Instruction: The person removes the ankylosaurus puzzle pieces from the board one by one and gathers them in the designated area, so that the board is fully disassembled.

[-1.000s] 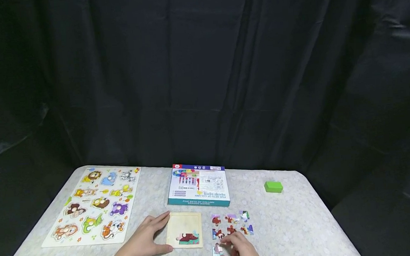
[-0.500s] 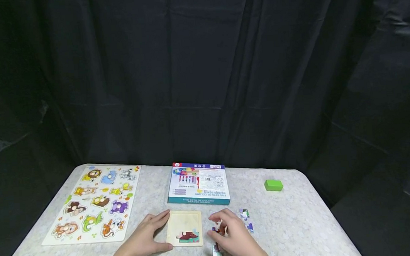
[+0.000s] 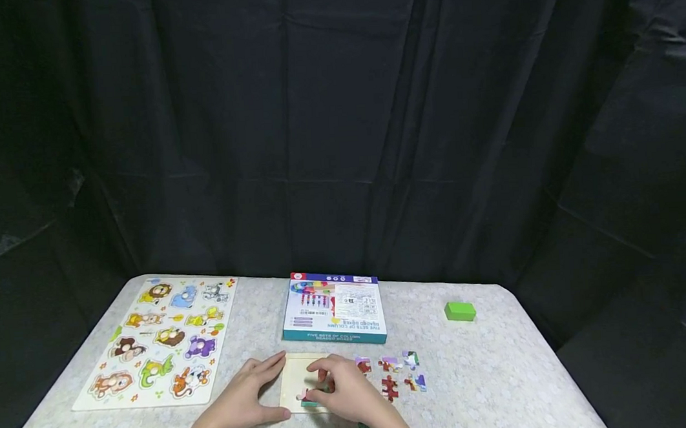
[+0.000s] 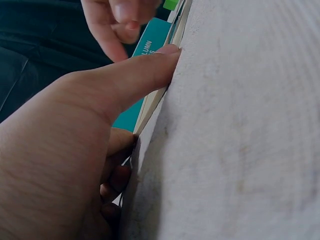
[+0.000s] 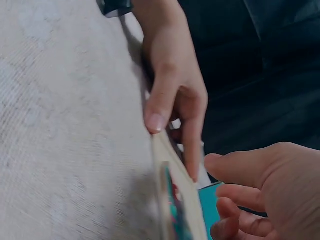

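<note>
The left hand (image 3: 242, 398) rests at the left side of a small square wooden puzzle tray (image 3: 287, 378), thumb and fingertips on its edge. The right hand (image 3: 346, 388) hovers over the tray with bent fingers, thumb and index finger apart. No piece shows between its fingers in the right wrist view (image 5: 260, 190). Inside the tray, at the front, lies a printed puzzle section (image 3: 308, 402) with teal and dark red, partly hidden by the right hand. Several loose jigsaw pieces (image 3: 389, 387) lie right of the tray, some behind the right hand and forearm.
A flat box (image 3: 332, 308) with a teal side stands behind the tray. An animal knob puzzle board (image 3: 158, 343) covers the table's left part. A green block (image 3: 460, 311) sits at the back right. Dark cloth (image 3: 339, 143) hangs behind the table.
The right hand has gone from the loose pieces leftward to above the tray, its fingers bent much as before. The left hand keeps its place at the tray's edge.
</note>
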`<state>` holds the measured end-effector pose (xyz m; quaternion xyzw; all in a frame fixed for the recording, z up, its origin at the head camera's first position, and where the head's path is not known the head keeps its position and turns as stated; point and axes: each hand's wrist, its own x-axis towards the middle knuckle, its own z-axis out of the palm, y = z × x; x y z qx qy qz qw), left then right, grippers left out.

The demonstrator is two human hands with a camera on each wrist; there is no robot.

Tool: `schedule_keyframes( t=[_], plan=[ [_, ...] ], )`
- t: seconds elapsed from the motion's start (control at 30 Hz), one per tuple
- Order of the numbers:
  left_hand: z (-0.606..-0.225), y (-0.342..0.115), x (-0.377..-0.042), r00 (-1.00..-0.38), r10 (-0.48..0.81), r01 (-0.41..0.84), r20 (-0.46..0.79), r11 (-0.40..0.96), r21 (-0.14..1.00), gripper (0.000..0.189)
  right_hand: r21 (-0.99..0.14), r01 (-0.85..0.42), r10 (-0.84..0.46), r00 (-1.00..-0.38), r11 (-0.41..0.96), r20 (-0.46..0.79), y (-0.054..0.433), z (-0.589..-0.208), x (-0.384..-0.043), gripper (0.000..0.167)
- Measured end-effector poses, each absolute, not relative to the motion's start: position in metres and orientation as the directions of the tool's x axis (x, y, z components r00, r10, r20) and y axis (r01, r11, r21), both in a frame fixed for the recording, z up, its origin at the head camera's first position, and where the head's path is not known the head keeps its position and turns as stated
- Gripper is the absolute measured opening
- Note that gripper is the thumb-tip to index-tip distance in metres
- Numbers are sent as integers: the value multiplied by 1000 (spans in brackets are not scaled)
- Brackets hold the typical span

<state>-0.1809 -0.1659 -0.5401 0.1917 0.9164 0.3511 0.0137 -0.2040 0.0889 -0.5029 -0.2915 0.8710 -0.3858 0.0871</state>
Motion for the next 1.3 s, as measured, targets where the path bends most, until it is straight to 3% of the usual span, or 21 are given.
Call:
schedule_keyframes(
  t=[0.37,1.03,1.3],
  plan=[
    [-540,-165,-180,-930,351,333,108,681,652,101,-696,-467,-602,-796,545,63,83,-515,-202,16],
    [-540,-165,-181,-930,352,333,107,683,650,101,-688,-436,-567,-823,580,43,76,-516,-197,11],
    [-540,-166,-180,-929,354,336,110,677,655,100,-665,-468,-583,-810,582,59,73,-519,-199,20]
  ],
)
